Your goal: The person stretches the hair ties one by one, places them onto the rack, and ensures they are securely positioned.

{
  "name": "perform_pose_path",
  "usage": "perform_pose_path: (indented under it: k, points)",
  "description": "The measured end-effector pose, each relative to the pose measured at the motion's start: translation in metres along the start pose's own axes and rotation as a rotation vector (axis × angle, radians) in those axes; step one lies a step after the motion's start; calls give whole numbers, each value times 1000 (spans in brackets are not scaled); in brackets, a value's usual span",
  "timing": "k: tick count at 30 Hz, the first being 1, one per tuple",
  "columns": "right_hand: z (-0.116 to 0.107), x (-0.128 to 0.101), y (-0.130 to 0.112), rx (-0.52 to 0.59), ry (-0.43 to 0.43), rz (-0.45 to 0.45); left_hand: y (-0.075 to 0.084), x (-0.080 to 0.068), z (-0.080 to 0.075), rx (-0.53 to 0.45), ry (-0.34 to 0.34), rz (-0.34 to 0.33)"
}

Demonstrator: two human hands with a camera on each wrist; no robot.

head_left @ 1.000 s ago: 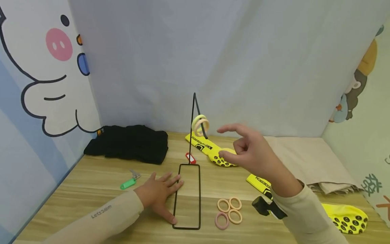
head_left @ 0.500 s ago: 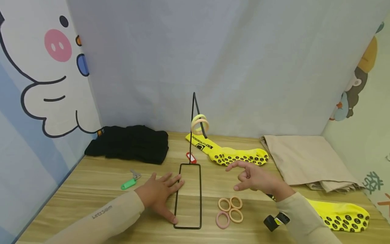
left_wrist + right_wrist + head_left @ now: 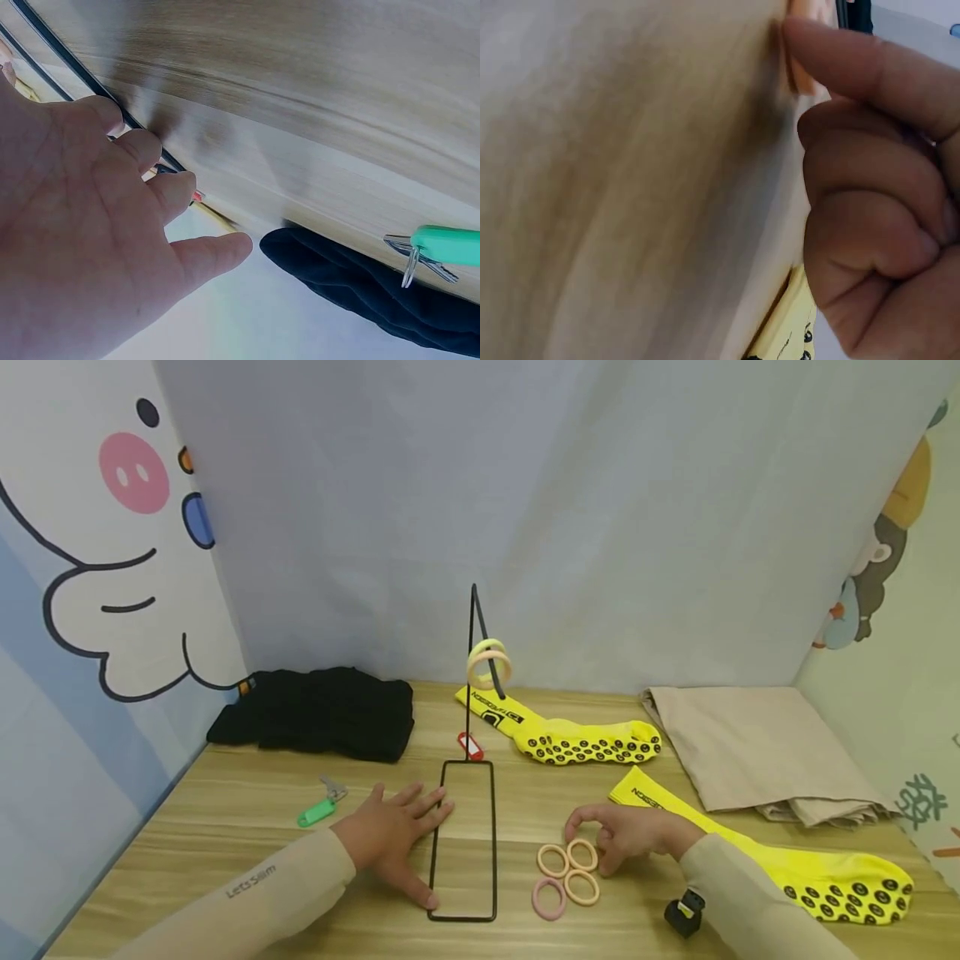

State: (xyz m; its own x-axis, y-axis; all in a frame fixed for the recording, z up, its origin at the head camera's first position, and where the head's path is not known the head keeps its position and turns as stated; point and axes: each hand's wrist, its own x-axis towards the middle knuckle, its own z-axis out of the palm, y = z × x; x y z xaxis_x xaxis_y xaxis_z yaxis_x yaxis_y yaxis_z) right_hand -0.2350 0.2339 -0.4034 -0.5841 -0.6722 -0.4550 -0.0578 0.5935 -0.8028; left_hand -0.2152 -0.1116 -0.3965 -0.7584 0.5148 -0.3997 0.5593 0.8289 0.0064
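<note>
My left fingers [image 3: 435,817] are resting spread on a black rectangular-based wire stand [image 3: 494,839], likely steadying it; a pale-peach round ring [image 3: 596,860] is lying by my right fingers [image 3: 588,813], bending with tips apart.

I see a black thin-rod stand [image 3: 493,839] upright, its rectangular base flat on the worktop [image 3: 525,810]. A pale yellow ring [image 3: 491,644] and a peach ring [image 3: 489,655] hang on its sloping arm; three more peach rings [image 3: 555,875] and one dusty-pink ring [image 3: 549,917] lie clustered.
</note>
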Motion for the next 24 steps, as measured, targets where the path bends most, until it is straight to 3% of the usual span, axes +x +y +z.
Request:
perform_pose_path:
  k: [9, 14, 18, 24]
  points:
    - [4, -1, 0, -71, 82, -2, 3, 0, -3, -6, -25, -13]
    - [1, -6, -5, -139, 140, -45, 3, 0, -3, 1, -17, -14]
    - [-2, -13, -21, -142, 150, -123, 3, 0, -4, 7, -21, -13]
    - [1, -29, -64, -184, 152, -263, 4, 0, -5, 12, -30, -17]
